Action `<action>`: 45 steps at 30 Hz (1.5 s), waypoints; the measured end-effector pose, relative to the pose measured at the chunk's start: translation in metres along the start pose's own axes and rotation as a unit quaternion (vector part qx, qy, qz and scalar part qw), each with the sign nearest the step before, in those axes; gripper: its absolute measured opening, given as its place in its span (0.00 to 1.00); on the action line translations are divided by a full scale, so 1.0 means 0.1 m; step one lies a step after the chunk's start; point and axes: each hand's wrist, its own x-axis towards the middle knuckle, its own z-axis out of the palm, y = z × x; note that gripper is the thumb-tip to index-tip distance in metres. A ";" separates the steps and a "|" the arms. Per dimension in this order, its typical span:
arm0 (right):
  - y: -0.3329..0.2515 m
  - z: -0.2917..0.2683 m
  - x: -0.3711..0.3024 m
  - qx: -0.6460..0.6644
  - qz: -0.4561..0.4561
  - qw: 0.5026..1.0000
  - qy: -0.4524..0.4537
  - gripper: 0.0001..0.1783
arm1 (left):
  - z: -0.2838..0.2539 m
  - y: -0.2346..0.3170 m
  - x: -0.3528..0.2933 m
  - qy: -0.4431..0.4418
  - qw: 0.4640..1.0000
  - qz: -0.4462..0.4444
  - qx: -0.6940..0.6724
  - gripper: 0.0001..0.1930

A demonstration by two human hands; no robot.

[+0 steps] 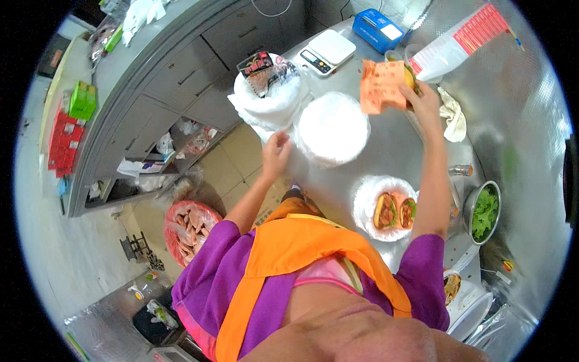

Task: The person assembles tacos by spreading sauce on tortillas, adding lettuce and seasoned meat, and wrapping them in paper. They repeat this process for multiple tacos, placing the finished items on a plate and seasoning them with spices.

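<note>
My right hand [424, 107] grips a burger in an orange paper wrapper [381, 86] over the far side of the metal table. A bit of yellow bun and green shows at the wrapper's right end. My left hand [276, 158] hovers near the table's left edge, fingers curled, with nothing visible in them. Beside it stands a round white container covered in plastic film [333, 128]. Farther off is a white bucket [256, 104] with a dark printed packet [258, 73] on top. Closer to me, two filled buns [386, 211] lie on a film-covered plate [366, 218].
A white kitchen scale [330, 48] and a blue box [378, 30] stand at the back. On the right are a white cloth [452, 114] and a steel bowl [497, 208] of lettuce [484, 214]. A red basin [174, 244] of raw meat [192, 229] stands lower left.
</note>
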 end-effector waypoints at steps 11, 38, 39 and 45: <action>1.28 1.54 1.98 0.365 0.229 0.895 0.118 0.24 | -0.01 -0.21 0.38 -0.142 0.923 0.235 0.270 0.15; 1.17 1.50 1.94 0.309 0.314 0.895 0.067 0.70 | -0.06 -0.22 0.42 -0.174 0.924 0.221 0.258 0.21; 1.17 1.52 1.94 0.312 0.312 0.895 0.062 0.70 | -0.06 -0.23 0.42 -0.175 0.926 0.220 0.252 0.22; 1.03 1.67 2.03 0.310 0.327 0.892 0.047 0.65 | -0.08 -0.22 0.42 -0.181 0.926 0.220 0.249 0.21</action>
